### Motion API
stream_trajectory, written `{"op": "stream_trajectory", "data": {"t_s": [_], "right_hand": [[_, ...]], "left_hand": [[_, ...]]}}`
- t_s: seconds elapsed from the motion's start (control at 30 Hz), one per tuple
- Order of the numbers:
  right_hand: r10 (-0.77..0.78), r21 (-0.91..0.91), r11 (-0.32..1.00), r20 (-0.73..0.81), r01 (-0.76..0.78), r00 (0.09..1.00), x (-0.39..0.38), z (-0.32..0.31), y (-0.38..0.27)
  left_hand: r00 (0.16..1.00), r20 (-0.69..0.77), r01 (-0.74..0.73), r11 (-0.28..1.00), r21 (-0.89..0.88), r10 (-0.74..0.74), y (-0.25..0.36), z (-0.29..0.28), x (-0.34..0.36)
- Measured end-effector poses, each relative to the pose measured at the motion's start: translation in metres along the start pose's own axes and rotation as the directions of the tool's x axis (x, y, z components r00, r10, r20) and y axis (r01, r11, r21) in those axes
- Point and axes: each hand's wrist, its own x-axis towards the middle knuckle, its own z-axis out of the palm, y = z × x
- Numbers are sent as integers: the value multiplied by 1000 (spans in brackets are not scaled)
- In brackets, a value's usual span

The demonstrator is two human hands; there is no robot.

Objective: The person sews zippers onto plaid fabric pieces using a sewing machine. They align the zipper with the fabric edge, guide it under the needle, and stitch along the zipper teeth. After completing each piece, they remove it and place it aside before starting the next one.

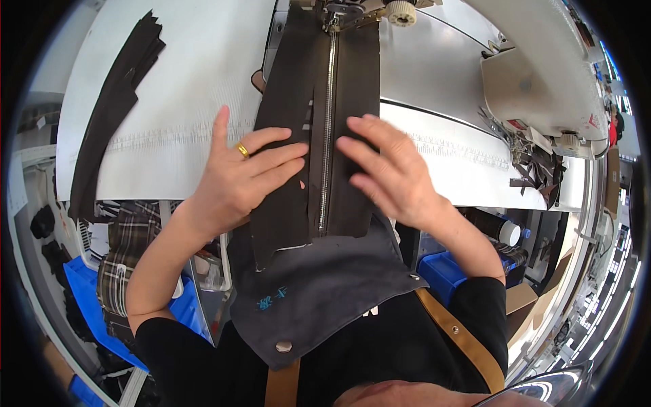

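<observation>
A dark brown fabric piece (285,102) runs from under the sewing machine's presser foot (332,24) toward me, over the table's near edge. Down its middle lies a metal zipper (329,102), its teeth in a straight line. My left hand (247,166), a gold ring on one finger, rests on the fabric left of the zipper, fingers spread and thumb pointing away. To the right of the zipper is my right hand (390,166), fingers apart and slightly blurred, over or on the fabric. Neither hand grips anything that I can see.
Dark fabric strips (112,115) lie on the table's left side. At the right stand thread snips (494,122) beside a heap of dark scraps (539,173). The machine's white arm (536,41) reaches over the right side. Blue bins (441,275) sit below the table.
</observation>
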Motion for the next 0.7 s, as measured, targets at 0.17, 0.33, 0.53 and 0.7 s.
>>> {"op": "stream_trajectory", "data": {"t_s": [0.17,0.33,0.53,0.7], "right_hand": [[-24,-103,994,146,40,989,-7,6,-7],[-3,-102,995,153,19,988,-7,7,-11],[-67,-183,979,142,93,988,-9,11,-14],[-59,-178,981,127,81,990,-17,16,-21]], "left_hand": [[1000,-2,-2,1000,-23,2,0,4,-5],[988,155,-15,998,-54,23,0,-4,-3],[988,125,-82,996,-39,86,1,-8,1],[992,-88,-96,995,-11,94,14,-15,11]]}}
